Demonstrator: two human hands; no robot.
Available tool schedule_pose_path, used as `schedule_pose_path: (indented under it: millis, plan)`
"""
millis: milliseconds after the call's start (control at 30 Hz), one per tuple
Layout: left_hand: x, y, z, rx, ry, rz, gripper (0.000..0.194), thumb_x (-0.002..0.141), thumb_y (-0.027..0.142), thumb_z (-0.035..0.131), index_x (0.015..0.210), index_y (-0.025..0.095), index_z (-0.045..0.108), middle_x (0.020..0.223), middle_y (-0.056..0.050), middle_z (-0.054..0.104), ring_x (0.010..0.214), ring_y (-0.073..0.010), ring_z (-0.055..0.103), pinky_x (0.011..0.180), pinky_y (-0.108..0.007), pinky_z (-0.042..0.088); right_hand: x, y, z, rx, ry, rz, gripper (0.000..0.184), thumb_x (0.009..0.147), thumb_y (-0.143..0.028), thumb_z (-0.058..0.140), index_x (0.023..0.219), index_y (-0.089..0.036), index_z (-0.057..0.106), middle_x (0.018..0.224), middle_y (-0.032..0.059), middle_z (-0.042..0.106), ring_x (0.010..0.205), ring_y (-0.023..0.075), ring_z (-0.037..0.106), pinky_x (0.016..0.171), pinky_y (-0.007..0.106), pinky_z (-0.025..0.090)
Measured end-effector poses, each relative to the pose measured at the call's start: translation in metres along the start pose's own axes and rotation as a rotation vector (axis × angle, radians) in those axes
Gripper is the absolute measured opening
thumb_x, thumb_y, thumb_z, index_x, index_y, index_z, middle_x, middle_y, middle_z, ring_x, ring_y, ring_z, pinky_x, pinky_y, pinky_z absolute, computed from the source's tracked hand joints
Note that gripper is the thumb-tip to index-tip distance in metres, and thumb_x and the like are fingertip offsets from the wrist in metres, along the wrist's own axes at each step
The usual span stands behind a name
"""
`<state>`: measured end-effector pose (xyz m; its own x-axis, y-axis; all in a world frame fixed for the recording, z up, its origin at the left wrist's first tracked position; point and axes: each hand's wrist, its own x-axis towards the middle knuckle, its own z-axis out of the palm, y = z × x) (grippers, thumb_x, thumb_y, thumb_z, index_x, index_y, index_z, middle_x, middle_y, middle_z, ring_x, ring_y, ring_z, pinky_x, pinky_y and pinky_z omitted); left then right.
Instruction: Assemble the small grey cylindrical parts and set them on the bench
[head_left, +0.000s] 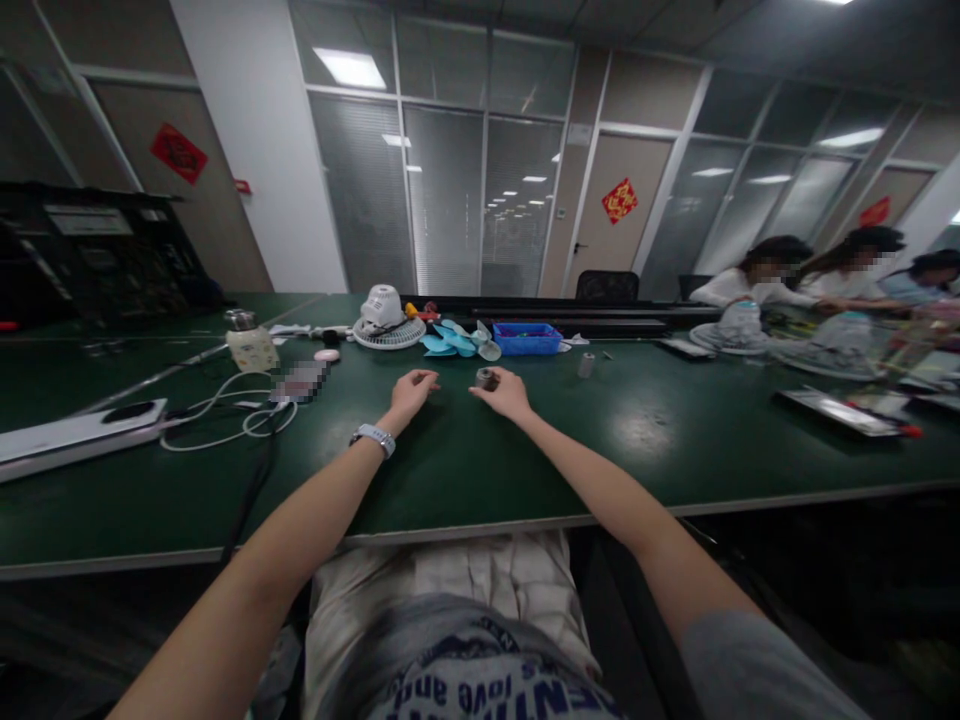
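Between the thumb and fingers of my right hand [510, 393] is a small grey metal cylinder [484, 378], held upright just over the green table [450, 470]. My left hand [411, 395] is a short way to the left of it, its fingers bent and drawn together toward the thumb. Whether anything small sits in that pinch is hidden. A second, similar metal cylinder [586, 365] stands on the table to the right of my right hand. Beyond both hands lie light blue fan blades [450, 340] and a blue plastic tray [526, 338] with small parts inside.
A white fan head with its grille [386, 322] rests behind my left hand. To the left are a bottle [251, 342], a white cable [217, 410] and a long white device [82, 435]. Co-workers sit at the far right by more fan parts [739, 330].
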<state>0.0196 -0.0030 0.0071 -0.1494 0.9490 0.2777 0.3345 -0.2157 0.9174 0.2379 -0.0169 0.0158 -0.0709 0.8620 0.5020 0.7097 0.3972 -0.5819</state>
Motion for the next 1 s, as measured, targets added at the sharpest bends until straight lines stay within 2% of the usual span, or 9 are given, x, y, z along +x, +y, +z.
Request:
schedule_pose_path:
  millis: [67, 133, 233, 367, 600, 700, 900, 1000]
  plan:
    - [-0.007, 0.009, 0.004, -0.030, -0.050, 0.101, 0.036, 0.076, 0.046, 0.065, 0.097, 0.017, 0.071, 0.095, -0.008, 0.074, 0.089, -0.0191, 0.067, 0.081, -0.027, 0.049, -0.008, -0.017, 0.020, 0.062, -0.083, -0.060, 0.043, 0.071, -0.041, 0.077, 0.108, -0.022, 0.066, 0.099, 0.0044, 0.073, 0.088, 0.0198, 0.068, 0.081, 0.031, 0.053]
    - [-0.016, 0.018, 0.009, -0.010, -0.111, 0.200, 0.039, 0.075, 0.048, 0.066, 0.098, 0.018, 0.073, 0.100, -0.009, 0.073, 0.091, -0.0198, 0.066, 0.083, -0.028, 0.049, -0.015, -0.026, 0.029, 0.072, -0.121, -0.086, 0.044, 0.072, -0.039, 0.076, 0.111, -0.021, 0.065, 0.098, 0.0045, 0.073, 0.088, 0.0204, 0.068, 0.079, 0.031, 0.053]
    - [-0.025, 0.029, 0.013, 0.106, -0.177, 0.307, 0.036, 0.075, 0.049, 0.066, 0.095, 0.020, 0.076, 0.095, -0.007, 0.074, 0.088, -0.0209, 0.066, 0.082, -0.030, 0.049, -0.021, -0.030, 0.029, 0.049, -0.141, -0.083, 0.043, 0.075, -0.035, 0.073, 0.114, -0.021, 0.063, 0.096, 0.0045, 0.073, 0.085, 0.0204, 0.068, 0.077, 0.030, 0.053]
    - [-0.028, 0.034, 0.014, 0.189, -0.155, 0.370, 0.029, 0.074, 0.047, 0.067, 0.088, 0.022, 0.078, 0.094, -0.007, 0.074, 0.090, -0.0225, 0.065, 0.085, -0.031, 0.048, -0.022, -0.030, 0.025, 0.039, -0.171, -0.064, 0.043, 0.075, -0.037, 0.073, 0.113, -0.020, 0.064, 0.092, 0.0048, 0.073, 0.082, 0.0206, 0.068, 0.075, 0.030, 0.053]
    - [-0.027, 0.036, 0.010, 0.221, -0.118, 0.255, 0.036, 0.073, 0.052, 0.068, 0.089, 0.021, 0.078, 0.088, -0.007, 0.075, 0.083, -0.0233, 0.067, 0.078, -0.031, 0.048, -0.021, -0.025, 0.030, 0.085, -0.162, -0.075, 0.043, 0.075, -0.041, 0.074, 0.112, -0.022, 0.063, 0.096, 0.0039, 0.073, 0.085, 0.0193, 0.069, 0.078, 0.030, 0.053]
    - [-0.025, 0.038, 0.010, 0.201, -0.101, 0.253, 0.035, 0.072, 0.051, 0.069, 0.085, 0.020, 0.078, 0.085, -0.007, 0.075, 0.083, -0.0232, 0.067, 0.078, -0.031, 0.048, -0.021, -0.024, 0.030, 0.096, -0.153, -0.083, 0.040, 0.075, -0.041, 0.074, 0.109, -0.023, 0.064, 0.096, 0.0032, 0.073, 0.086, 0.0195, 0.070, 0.077, 0.030, 0.054]
    - [-0.012, 0.030, 0.000, 0.156, 0.040, 0.260, 0.038, 0.075, 0.053, 0.066, 0.087, 0.019, 0.077, 0.090, -0.008, 0.075, 0.085, -0.0219, 0.067, 0.079, -0.030, 0.048, -0.023, -0.024, 0.031, 0.149, -0.148, -0.070, 0.039, 0.074, -0.039, 0.075, 0.108, -0.023, 0.064, 0.098, 0.0035, 0.074, 0.088, 0.0202, 0.070, 0.080, 0.032, 0.055]
    - [-0.002, 0.014, -0.015, 0.221, -0.064, 0.158, 0.035, 0.075, 0.050, 0.068, 0.088, 0.019, 0.078, 0.086, -0.007, 0.075, 0.080, -0.0207, 0.067, 0.071, -0.028, 0.048, -0.022, -0.023, 0.032, 0.154, -0.152, -0.056, 0.042, 0.073, -0.041, 0.075, 0.110, -0.023, 0.065, 0.099, 0.0044, 0.073, 0.088, 0.0211, 0.070, 0.080, 0.033, 0.055]
